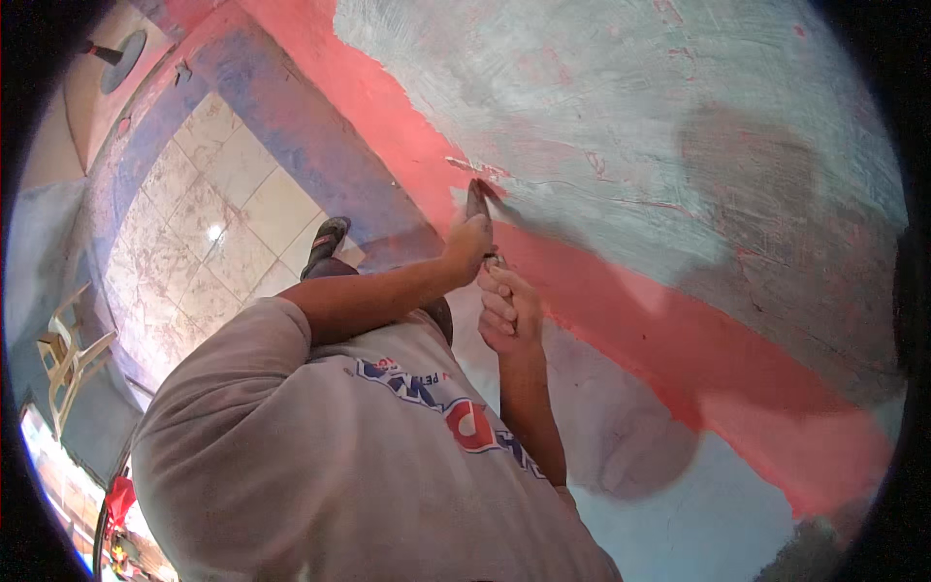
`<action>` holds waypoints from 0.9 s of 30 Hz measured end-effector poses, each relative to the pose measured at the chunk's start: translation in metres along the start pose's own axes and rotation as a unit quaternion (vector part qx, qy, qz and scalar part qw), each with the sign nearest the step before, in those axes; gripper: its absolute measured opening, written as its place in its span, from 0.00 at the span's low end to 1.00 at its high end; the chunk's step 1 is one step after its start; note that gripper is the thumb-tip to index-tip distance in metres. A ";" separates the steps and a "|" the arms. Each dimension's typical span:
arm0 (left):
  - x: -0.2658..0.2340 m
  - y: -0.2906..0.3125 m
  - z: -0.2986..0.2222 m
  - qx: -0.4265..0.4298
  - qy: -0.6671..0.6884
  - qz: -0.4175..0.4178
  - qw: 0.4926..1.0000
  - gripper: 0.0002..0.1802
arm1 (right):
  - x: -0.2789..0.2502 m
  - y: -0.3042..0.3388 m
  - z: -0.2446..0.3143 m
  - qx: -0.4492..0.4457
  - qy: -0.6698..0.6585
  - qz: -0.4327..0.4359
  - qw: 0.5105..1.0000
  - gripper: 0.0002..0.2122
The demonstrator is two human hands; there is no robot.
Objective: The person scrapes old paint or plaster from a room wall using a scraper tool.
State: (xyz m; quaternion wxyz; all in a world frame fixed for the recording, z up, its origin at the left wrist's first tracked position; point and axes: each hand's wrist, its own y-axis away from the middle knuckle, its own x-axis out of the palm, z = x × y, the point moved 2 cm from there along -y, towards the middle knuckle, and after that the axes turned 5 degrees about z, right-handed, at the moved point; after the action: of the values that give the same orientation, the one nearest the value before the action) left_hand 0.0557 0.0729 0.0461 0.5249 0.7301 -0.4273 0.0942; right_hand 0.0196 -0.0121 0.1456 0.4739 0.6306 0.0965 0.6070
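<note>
Both of my hands are on a scraper (476,200), whose dark flat blade touches the painted wall (601,116) where the pale grey-green coat meets the pink band (398,121). My left hand (469,239) is closed around the lower part of the blade, its fingers partly hidden. Just below it, my right hand (510,308) wraps round the handle end, which is mostly covered by the fingers. Right by the blade tip, a small flaked, rough patch (470,165) shows on the wall.
Light tiles (208,194) with smears and a purple-stained border cover the floor at left. One dark shoe (328,238) stands there. A plastic chair (70,359) is at the far left, and a dark round object (124,63) at the upper left. My shadow falls across the wall.
</note>
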 end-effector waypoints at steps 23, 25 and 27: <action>0.008 0.049 -0.010 0.023 0.027 0.078 0.996 0.09 | 0.031 0.042 -0.027 -0.034 -0.022 0.047 0.998 0.05; 0.017 0.054 -0.008 0.014 0.040 0.029 0.999 0.08 | 0.036 0.046 -0.024 -0.051 0.036 -0.013 0.998 0.04; 0.006 0.048 -0.017 0.014 0.033 0.069 0.997 0.10 | 0.039 0.032 -0.028 -0.053 0.050 -0.040 0.997 0.04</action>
State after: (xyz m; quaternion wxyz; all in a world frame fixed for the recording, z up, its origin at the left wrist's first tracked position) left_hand 0.0301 0.0802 0.0899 0.5211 0.7025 -0.4575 0.1599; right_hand -0.0096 0.0121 0.1897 0.5252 0.5694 0.1134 0.6222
